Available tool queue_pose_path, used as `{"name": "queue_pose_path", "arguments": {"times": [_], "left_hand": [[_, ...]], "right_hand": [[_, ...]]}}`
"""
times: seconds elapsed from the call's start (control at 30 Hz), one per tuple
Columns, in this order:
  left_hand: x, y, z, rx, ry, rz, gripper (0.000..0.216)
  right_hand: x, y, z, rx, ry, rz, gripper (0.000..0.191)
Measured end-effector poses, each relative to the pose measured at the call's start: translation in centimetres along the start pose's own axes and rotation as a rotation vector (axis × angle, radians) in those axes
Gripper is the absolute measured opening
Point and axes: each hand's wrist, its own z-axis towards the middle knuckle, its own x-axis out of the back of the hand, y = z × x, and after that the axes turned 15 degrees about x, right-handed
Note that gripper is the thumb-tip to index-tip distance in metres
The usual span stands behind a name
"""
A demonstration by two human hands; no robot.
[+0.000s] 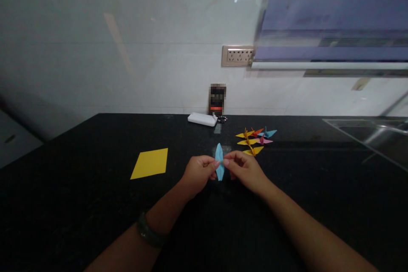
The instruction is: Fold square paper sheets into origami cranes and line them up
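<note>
Paper (219, 155), pale blue and folded into a slim, pointed form, catches my eye to the right of the yellow sheet (150, 164), well apart from it. The left hand (198, 175) pinches the side nearer that sheet between thumb and fingers; the right hand (247, 173) pinches the side farther from it, also around mid-length. I judge the piece nearly weightless, a bit springy along its creases, not very slippery, and easily crumpled or torn if pulled hard. A light fingertip hold at the middle seems wisest, leaving both thin points free, since those would probably bend first. Small folded birds (247, 142) sit farther right of the yellow sheet and somewhat beyond it.
</note>
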Motion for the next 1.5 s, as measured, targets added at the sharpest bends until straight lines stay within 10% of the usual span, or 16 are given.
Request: {"name": "queue_pose_path", "arguments": {"times": [0.63,1.07,1.5], "left_hand": [[0.0,-1.4,0.4,-0.191,-0.047,0.242,0.016],[-0.5,-1.5,-0.2,-0.312,0.027,0.237,0.009],[-0.8,-1.4,-0.3,-0.299,0.005,0.002,0.010]], "right_hand": [[-0.2,-0.2,0.2,-0.105,0.099,0.314,0.024],[0.3,-0.8,0.0,-0.549,0.022,0.926,0.021],[-1.1,-0.6,-0.3,-0.495,0.018,0.757,0.021]]}}
